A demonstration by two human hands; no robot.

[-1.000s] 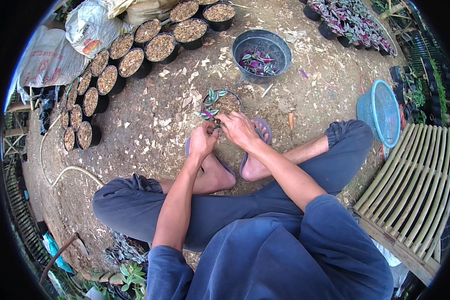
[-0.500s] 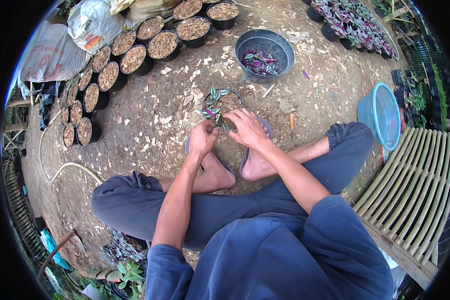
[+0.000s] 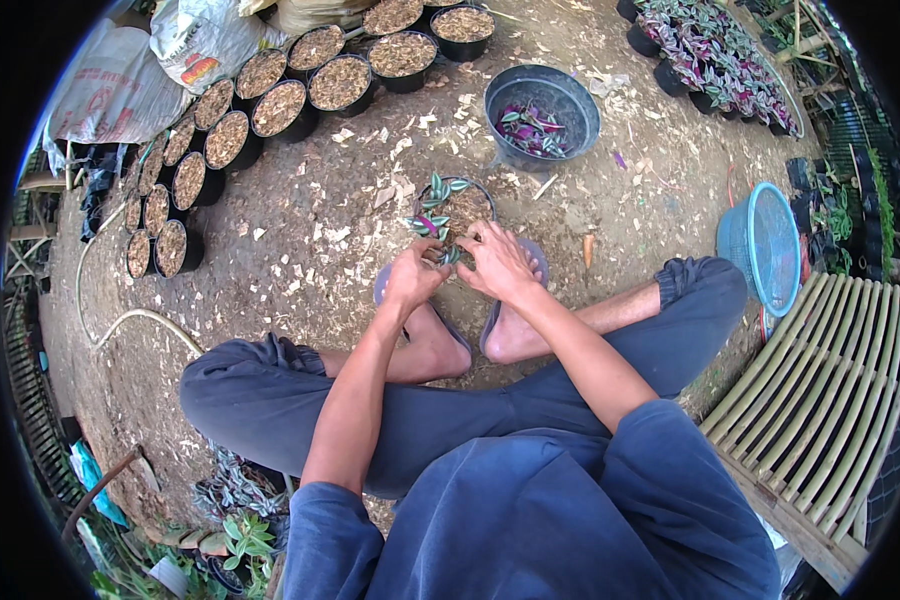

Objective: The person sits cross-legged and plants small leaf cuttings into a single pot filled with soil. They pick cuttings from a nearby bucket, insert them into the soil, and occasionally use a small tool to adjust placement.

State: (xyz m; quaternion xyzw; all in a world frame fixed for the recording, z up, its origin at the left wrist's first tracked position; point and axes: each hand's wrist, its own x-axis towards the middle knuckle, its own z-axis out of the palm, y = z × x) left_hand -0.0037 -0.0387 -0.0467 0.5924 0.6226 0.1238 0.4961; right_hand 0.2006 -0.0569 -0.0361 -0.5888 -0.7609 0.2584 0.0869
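Observation:
A round black pot (image 3: 482, 189) filled with brown chip-like potting mix stands on the ground between my feet. Striped green-and-silver cuttings (image 3: 436, 196) with a purple leaf line its left side. Over the near left rim, my left hand (image 3: 417, 272) is closed, its fingertips pinching a small leafy cutting (image 3: 451, 256). My right hand (image 3: 500, 262) is at the near rim, facing the left. Its fingers are curled down beside the same cutting, and what lies between their tips is hidden. Beyond the pot sits a larger dark basin (image 3: 542, 118) with purple-and-green cuttings inside.
Rows of filled black pots (image 3: 227, 140) curve along the far left, near white sacks (image 3: 105, 85). Potted purple plants (image 3: 715, 60) crowd the far right. A blue mesh basket (image 3: 760, 250) and a bamboo bench (image 3: 810, 390) stand at right. A hose (image 3: 135, 315) lies at left.
My right hand's fingers have drawn back from the potting mix and curled in toward the small cutting. My left hand stays by the rim. The whole view has shifted slightly.

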